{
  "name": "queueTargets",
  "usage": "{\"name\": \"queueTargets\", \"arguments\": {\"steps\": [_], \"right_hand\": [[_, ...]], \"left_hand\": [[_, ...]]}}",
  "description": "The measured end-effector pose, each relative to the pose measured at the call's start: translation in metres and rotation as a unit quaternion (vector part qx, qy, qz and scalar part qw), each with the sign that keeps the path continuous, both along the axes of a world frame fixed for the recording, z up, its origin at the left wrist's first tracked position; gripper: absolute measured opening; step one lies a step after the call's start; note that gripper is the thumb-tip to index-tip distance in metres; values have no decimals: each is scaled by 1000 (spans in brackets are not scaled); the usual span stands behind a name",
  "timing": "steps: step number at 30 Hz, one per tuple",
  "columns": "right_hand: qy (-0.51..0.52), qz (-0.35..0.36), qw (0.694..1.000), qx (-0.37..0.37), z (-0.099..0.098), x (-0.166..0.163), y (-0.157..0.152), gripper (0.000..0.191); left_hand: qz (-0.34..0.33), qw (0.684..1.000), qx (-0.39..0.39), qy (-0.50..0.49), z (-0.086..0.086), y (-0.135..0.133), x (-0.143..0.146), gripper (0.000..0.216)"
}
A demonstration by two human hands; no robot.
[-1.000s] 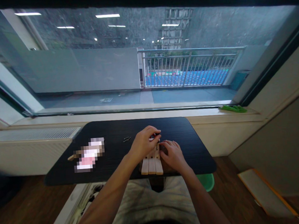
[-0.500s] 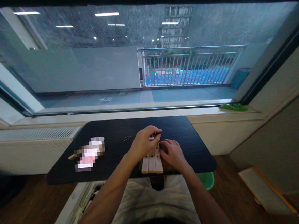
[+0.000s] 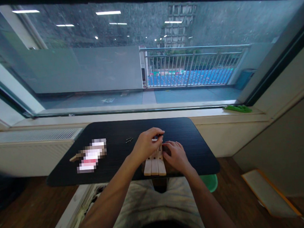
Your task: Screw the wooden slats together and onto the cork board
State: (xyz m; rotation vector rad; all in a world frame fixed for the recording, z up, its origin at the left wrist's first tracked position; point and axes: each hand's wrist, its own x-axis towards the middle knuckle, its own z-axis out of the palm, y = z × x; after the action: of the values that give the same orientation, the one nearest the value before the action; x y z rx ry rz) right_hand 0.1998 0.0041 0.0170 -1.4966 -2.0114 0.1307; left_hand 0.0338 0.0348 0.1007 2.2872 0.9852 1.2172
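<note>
Pale wood foremost in the head view: three slats, laid side by side near the close edge of the black table, long axes running away toward the window. Far ends tucked beneath the left hand — thumb and fingertips drawn together as in a pinch, just above the rightmost slat's far part. Anything inside that pinch too small and shadowed to make out. Right hand low along the same slat's right flank, about equally near, fingers loosely curved; whether gripping or only resting, impossible to say.

Smooth, straight-sided, square-ended slats, pierced with small dark holes; a dark brown piece just showing alongside. Fine streaked grain and rounded corners on the tabletop. Thin metallic pins loose, just beyond the left hand's outer side. Farther left, a pixelated pink-and-white patch — a wooden stick poking out beside it. Crumpled green cloth on the sill; smooth green basin below the table's right side.
</note>
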Motion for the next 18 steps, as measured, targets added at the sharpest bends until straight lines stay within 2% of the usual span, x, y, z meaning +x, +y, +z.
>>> {"name": "queueTargets", "arguments": {"steps": [18], "right_hand": [[-11, 0, 1000, 4, 0, 0, 0, 26]], "left_hand": [[5, 1000, -17, -1, 1, 1, 2, 26]]}}
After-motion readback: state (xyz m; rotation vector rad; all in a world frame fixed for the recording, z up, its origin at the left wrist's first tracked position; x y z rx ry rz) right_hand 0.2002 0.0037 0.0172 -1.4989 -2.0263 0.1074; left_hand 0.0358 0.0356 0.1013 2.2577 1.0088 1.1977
